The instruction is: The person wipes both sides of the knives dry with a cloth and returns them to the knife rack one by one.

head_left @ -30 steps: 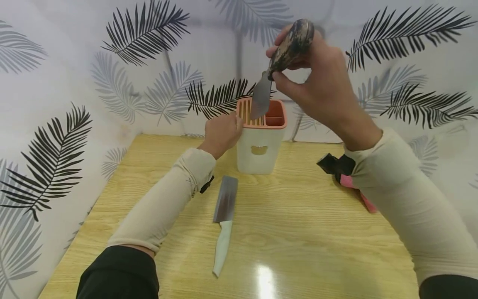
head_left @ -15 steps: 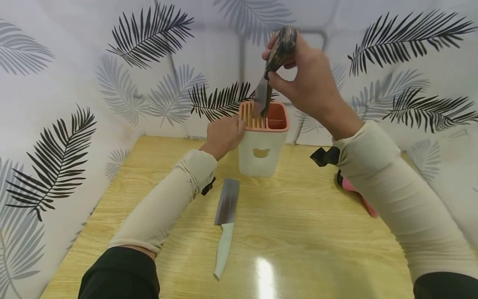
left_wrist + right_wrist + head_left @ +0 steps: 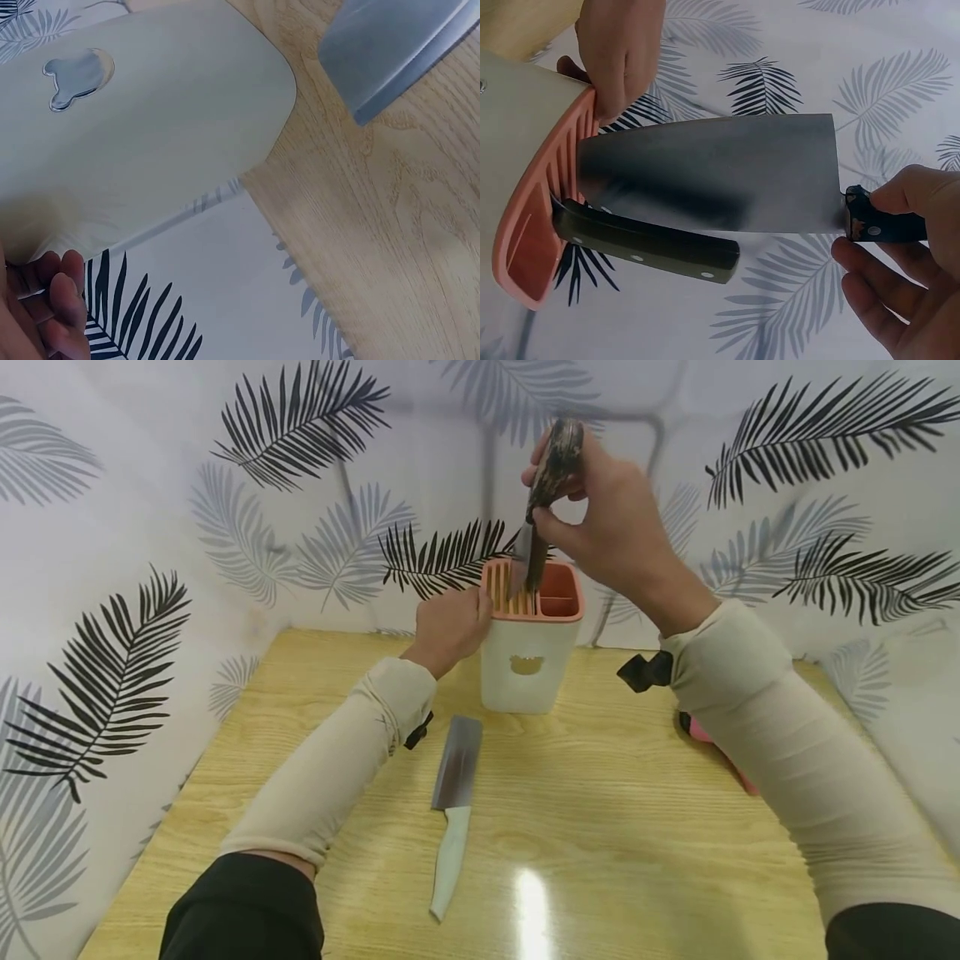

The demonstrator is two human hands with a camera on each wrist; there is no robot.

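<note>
A white knife holder (image 3: 525, 681) with an orange slotted rim stands at the back of the table. My left hand (image 3: 450, 625) grips its left side at the rim, fingers curled. Above it, my right hand (image 3: 611, 518) pinches the dark mottled handle of a cleaver (image 3: 720, 176), blade downward. The blade's far end is right at the slots in the right wrist view. Beside it, a second knife with a dark green handle (image 3: 649, 244) sits in the holder, blade hidden. In the left wrist view, curled fingers (image 3: 64, 304) show beside the holder's wall.
On the wooden table (image 3: 600, 827) lies another cleaver with a white handle (image 3: 450, 860), in front of the holder. A pink and black object (image 3: 699, 729) is partly hidden behind the right forearm. A leaf-patterned sheet (image 3: 285, 527) hangs behind.
My right hand has moved left and slightly down with the cleaver, whose blade has turned more upright over the slots. My left hand stays on the holder.
</note>
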